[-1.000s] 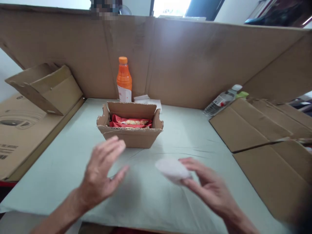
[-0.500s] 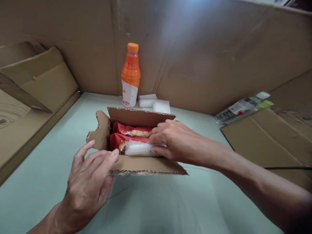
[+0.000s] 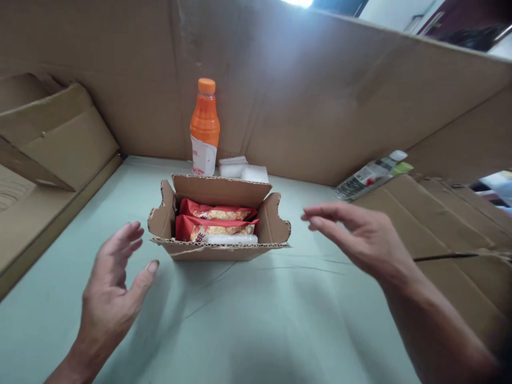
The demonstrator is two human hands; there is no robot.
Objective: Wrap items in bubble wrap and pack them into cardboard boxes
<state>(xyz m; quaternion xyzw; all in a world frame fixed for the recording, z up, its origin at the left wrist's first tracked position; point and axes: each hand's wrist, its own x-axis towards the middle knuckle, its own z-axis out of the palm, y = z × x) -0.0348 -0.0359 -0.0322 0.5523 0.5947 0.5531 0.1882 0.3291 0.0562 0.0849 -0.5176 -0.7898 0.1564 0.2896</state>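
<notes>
Both hands, left hand (image 3: 112, 282) and right hand (image 3: 360, 240), hover spread and empty beside the corrugated cardboard box (image 3: 218, 250).

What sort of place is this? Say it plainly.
Probably a makeshift packing bench: a pale green sheet-covered table walled in by big brown cardboard panels, with a small open brown cardboard box of red snack packets between both empty hands.

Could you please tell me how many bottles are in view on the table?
2: an orange bottle stands upright behind the open cardboard box, and a clear bottle lies on its side at the right, by the flattened cardboard.
</notes>
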